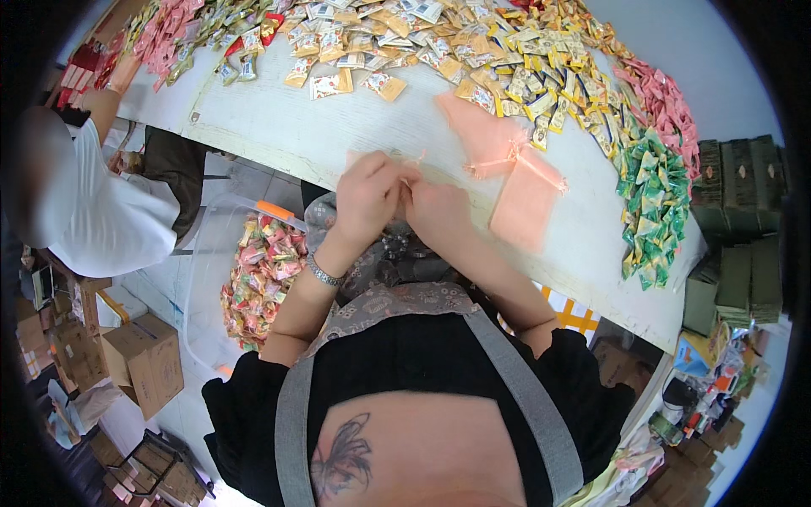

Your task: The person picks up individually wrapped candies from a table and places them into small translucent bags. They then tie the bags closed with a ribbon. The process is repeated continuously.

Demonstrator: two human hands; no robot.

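Note:
My left hand (367, 198) and my right hand (441, 214) meet at the table's front edge, fingertips pinched close together. Between and behind them a small sheer pink organza pouch (352, 158) shows in part; my fingers hide most of it. To the right of my hands two more pink organza pouches lie flat on the white table (272, 120). The farther pouch (475, 127) and the nearer pouch (527, 209) meet at their drawn ribbon necks.
Wrapped candies pile along the far side: cream-and-tan packets (380, 38), yellow sticks (551, 70), pink packets (665, 108) and green packets (652, 203). A clear plastic bin (203, 285) of mixed bagged candies stands at left. Beyond it, a person (114, 196) reaches onto the table. Cardboard boxes (149, 361) lie on the floor.

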